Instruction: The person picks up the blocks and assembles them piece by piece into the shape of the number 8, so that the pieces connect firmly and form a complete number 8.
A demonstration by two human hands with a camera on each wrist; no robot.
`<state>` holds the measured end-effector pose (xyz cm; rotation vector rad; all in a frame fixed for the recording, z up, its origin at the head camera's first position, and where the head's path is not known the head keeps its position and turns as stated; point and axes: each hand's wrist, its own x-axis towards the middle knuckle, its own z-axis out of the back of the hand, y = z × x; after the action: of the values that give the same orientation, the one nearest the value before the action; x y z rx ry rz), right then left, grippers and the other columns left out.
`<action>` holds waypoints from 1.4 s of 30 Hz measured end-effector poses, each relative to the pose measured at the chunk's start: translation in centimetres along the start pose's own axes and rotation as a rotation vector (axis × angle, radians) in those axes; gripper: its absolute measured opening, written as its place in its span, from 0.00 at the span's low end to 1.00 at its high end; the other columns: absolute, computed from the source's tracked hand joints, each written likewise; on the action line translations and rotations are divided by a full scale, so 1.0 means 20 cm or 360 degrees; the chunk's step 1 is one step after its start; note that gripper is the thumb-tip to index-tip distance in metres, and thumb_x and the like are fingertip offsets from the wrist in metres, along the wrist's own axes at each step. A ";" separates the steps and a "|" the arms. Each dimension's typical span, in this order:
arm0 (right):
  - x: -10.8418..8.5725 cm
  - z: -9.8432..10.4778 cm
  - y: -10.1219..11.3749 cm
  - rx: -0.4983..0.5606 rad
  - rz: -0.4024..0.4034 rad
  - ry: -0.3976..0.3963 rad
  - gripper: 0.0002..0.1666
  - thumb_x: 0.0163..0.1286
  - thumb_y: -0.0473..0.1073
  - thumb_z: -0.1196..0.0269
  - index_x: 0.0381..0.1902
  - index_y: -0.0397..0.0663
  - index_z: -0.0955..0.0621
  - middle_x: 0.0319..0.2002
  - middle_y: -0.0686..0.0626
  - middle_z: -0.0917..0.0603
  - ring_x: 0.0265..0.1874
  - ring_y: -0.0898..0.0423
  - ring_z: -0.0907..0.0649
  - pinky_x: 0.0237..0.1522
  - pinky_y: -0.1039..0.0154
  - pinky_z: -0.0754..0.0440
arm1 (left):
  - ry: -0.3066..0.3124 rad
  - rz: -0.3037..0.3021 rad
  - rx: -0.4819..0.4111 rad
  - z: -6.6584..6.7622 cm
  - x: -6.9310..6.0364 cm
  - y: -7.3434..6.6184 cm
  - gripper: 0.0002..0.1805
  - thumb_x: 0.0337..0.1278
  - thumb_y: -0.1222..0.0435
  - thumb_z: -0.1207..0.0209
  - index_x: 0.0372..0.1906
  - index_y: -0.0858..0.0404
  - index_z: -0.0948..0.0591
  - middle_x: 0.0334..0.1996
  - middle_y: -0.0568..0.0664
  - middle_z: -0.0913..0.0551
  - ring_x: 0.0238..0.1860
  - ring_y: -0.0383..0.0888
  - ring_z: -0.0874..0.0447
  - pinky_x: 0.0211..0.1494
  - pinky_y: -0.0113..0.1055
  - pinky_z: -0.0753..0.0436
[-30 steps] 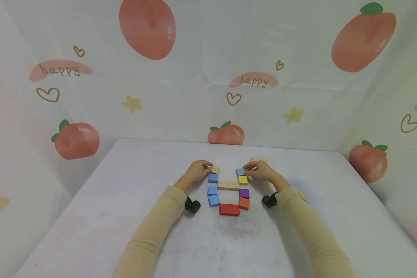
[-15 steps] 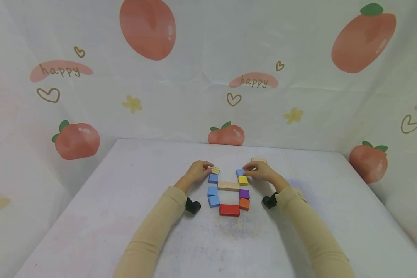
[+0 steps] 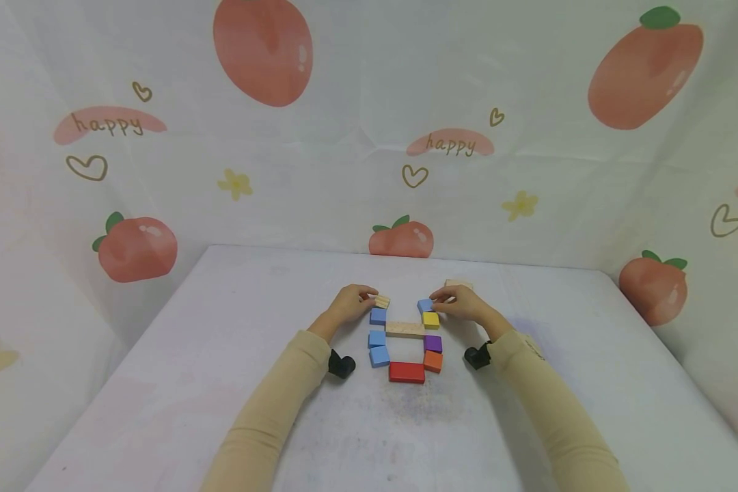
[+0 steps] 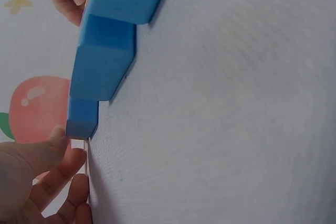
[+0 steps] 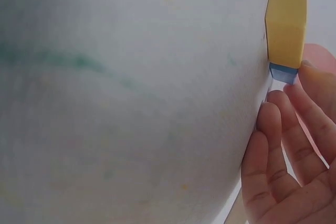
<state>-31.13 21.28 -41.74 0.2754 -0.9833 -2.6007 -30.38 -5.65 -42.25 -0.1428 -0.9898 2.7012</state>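
Note:
In the head view my left hand point(image 3: 350, 303) is at the far left end of the block layout. Its thumb and fingers pinch the edge of a striped pale wooden block point(image 3: 382, 301), mostly hidden in the left wrist view. Just nearer lies a blue block point(image 3: 378, 316). My right hand point(image 3: 460, 303) pinches another blue block point(image 3: 425, 305) at the far right end, thumb and index finger at its side. A yellow block point(image 3: 430, 320) sits right before it; in the right wrist view the yellow block point(image 5: 286, 22) partly covers the blue block point(image 5: 283, 73).
A long plain wooden block point(image 3: 404, 329) bridges the two rows. Nearer are two blue blocks point(image 3: 379, 357), a purple block point(image 3: 432, 344), an orange block point(image 3: 433, 361) and a long red block point(image 3: 406, 372). Another wooden block point(image 3: 458, 283) lies behind my right hand on the white table point(image 3: 234, 328).

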 end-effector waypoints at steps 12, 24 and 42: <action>0.00 0.01 0.01 -0.0064 -0.0042 0.0021 0.19 0.64 0.42 0.38 0.50 0.37 0.20 0.42 0.40 0.20 0.43 0.47 0.21 0.46 0.57 0.21 | 0.0032 -0.0049 -0.0059 -0.05 0.09 0.12 0.14 0.62 0.59 0.45 0.51 0.56 0.19 0.41 0.52 0.18 0.43 0.45 0.22 0.49 0.37 0.23; -0.02 0.08 -0.03 -0.0115 -0.0146 -0.0013 0.20 0.66 0.44 0.40 0.51 0.39 0.21 0.46 0.38 0.19 0.44 0.46 0.21 0.45 0.57 0.21 | 0.0020 0.0014 0.0003 0.00 0.01 0.01 0.15 0.63 0.64 0.46 0.53 0.60 0.21 0.45 0.56 0.19 0.46 0.49 0.23 0.53 0.41 0.24; -0.06 0.16 -0.08 -0.0098 -0.0325 -0.0409 0.22 0.64 0.41 0.41 0.52 0.31 0.24 0.47 0.31 0.21 0.47 0.38 0.21 0.40 0.57 0.20 | 0.0038 0.0045 -0.0030 0.00 0.02 0.02 0.15 0.62 0.64 0.46 0.52 0.60 0.20 0.44 0.55 0.20 0.45 0.48 0.24 0.52 0.40 0.24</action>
<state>-31.28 24.80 -40.40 0.0263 -1.0009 -2.9019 -30.74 -5.80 -42.44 -0.1937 -1.0143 2.7098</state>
